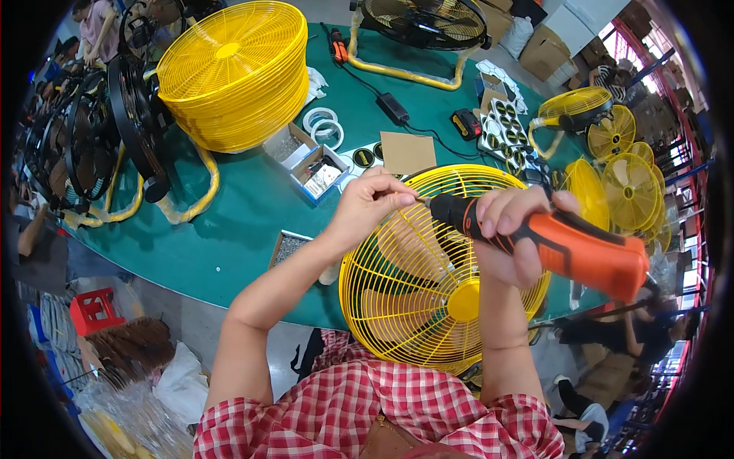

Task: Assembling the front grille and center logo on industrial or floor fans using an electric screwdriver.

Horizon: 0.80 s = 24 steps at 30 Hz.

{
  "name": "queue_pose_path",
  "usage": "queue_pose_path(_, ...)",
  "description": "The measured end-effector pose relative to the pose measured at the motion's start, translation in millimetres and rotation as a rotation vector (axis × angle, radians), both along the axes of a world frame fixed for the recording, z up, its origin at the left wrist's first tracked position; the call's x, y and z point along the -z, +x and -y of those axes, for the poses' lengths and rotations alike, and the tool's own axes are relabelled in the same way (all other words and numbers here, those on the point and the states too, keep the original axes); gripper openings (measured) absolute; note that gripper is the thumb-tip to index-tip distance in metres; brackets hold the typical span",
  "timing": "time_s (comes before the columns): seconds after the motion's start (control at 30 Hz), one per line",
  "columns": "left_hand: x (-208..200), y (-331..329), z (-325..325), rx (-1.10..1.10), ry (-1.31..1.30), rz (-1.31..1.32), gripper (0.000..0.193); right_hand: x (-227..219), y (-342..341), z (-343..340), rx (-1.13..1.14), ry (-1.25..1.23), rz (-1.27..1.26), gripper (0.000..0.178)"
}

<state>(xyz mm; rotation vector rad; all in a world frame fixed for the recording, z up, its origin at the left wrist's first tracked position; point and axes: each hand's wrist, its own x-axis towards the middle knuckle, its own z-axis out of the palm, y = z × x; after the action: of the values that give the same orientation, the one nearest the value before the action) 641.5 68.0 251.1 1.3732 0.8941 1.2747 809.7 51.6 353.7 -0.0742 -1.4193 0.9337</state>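
My right hand is wrapped round an orange and black electric screwdriver, which lies nearly level with its tip toward the left. At that tip, the thumb and forefinger of my left hand are pinched together; whatever sits between them is too small to make out. Both hands are above a fan with a yellow wire guard at the table's near edge. Behind the guard's wires, pale translucent blades show through.
A tall stack of yellow guards stands at the back left of the green table. Small boxes of screws, tape rolls, sticker sheets and a cardboard piece lie beyond the fan. Other fans surround them.
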Motion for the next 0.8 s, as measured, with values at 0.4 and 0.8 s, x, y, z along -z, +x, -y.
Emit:
queue_pose_path(0.4, 12.2, -1.6, -22.7, -0.044, 0.041, -0.288, 0.017, 34.1, -8.2, -35.0, 0.123, 0.113, 0.194, 0.053)
queue_pose_path(0.8, 34.0, 7.1, -33.5, -0.078, -0.254, -0.314, 0.04, 31.2, -17.1, -55.8, 0.064, 0.257, 0.338, 0.051)
